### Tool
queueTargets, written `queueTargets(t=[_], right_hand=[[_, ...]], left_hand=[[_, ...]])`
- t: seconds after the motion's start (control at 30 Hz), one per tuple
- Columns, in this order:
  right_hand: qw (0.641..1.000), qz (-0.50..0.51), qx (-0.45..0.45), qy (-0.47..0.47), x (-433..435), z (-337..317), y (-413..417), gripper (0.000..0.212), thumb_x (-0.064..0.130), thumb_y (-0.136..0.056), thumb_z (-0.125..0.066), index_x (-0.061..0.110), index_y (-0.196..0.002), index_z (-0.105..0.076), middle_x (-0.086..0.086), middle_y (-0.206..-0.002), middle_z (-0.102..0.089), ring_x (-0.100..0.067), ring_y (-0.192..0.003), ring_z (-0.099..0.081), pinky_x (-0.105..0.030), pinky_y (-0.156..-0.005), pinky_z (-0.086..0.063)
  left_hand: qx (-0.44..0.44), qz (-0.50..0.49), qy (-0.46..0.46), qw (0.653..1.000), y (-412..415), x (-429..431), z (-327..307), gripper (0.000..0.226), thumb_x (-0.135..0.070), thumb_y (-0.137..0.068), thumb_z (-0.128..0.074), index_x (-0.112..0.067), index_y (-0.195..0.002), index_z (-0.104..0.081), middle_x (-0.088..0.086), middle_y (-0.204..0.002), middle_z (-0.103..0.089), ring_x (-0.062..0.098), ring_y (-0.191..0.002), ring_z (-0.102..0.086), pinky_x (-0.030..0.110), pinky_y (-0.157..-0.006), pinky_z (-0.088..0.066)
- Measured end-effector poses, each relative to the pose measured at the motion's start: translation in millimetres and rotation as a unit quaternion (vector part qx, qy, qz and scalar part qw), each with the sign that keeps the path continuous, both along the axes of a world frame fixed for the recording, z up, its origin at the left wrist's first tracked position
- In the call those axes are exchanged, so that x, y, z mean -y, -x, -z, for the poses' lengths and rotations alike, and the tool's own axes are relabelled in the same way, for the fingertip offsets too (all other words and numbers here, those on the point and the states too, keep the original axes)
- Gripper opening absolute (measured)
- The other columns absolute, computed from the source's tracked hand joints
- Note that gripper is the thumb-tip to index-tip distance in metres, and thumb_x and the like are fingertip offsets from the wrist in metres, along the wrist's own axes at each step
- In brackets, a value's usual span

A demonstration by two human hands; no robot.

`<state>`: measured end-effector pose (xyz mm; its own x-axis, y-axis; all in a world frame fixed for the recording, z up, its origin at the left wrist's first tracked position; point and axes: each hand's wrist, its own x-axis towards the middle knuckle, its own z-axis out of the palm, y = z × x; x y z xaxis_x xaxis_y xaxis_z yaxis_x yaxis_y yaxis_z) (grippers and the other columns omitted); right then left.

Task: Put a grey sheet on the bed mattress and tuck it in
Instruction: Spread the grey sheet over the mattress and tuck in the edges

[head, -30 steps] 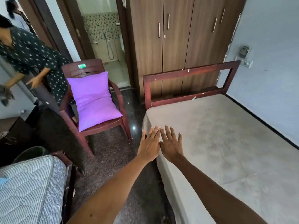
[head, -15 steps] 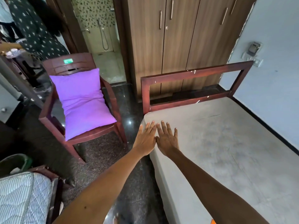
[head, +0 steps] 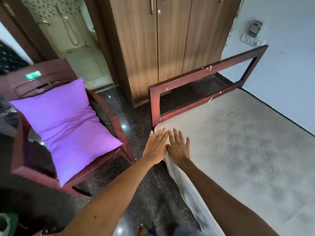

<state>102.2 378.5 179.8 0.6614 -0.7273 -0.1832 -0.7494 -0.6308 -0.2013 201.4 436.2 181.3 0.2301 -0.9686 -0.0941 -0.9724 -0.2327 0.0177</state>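
While both arms reach forward from the bottom of the view, the person's left hand (head: 156, 147) and right hand (head: 179, 149) lie side by side, touching each other at the thumb side, on the near left corner of a bed. Neither grip is clamped on anything: the fingers of both hands are straight and slightly spread, palms down. The right hand lies flat on a mottled grey cloth sheet (head: 238, 150). The left hand sits at the very edge of the corner, its fingertips on the cloth and its palm partly over the floor side.

The grey sheet is spread across the whole visible top of the bed and hangs down the near side towards the dark speckled stone floor (head: 136, 116). Whether its edge is tucked under cannot be seen. Just beyond the hands stands the reddish-brown open wooden end rail of the bed frame (head: 204, 77).

To the left, apart from the bed, a reddish-brown wooden armchair (head: 105, 106) holds a bright purple pillow (head: 68, 126) propped against its back. Behind the rail is a brown wooden wardrobe (head: 153, 48), and a pale blue wall (head: 281, 65) runs along the bed's far side.
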Motion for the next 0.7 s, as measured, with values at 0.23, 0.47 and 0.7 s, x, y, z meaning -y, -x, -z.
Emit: queueTargets(t=[0.23,0.47,0.7], right_hand=[[0.994,0.096,0.006,-0.044,36.4,28.9,-27.9,0.060,0.035,-0.102,-0.029,0.022,-0.151,0.004,-0.003,-0.159,0.010,-0.025,-0.146,0.009,-0.051,-0.116,0.001],[0.983,0.164,0.014,-0.084,78.5,57.6,-59.9,0.061,0.035,-0.101,-0.029,0.020,-0.151,0.004,-0.003,-0.158,0.011,-0.024,-0.146,0.011,-0.049,-0.116,0.004],[0.964,0.244,0.014,-0.108,80.3,68.6,-77.9,0.063,0.037,-0.101,-0.030,0.020,-0.151,0.004,-0.002,-0.159,0.010,-0.023,-0.146,0.010,-0.050,-0.116,0.003]], left_hand=[[-0.015,0.092,-0.037,0.995,-39.8,56.5,33.6,0.058,-0.032,-0.102,-0.031,-0.009,-0.151,-0.009,0.009,-0.159,-0.004,0.023,-0.147,-0.003,0.046,-0.118,-0.008],[0.001,0.163,-0.085,0.983,-76.1,116.0,58.1,0.058,-0.029,-0.102,-0.028,-0.010,-0.151,-0.003,0.008,-0.159,0.003,0.021,-0.147,0.004,0.043,-0.117,0.000],[-0.017,0.242,-0.115,0.963,-98.7,138.1,69.8,0.060,-0.029,-0.102,-0.030,-0.010,-0.151,-0.001,0.007,-0.159,0.004,0.020,-0.147,0.004,0.043,-0.118,-0.001]])
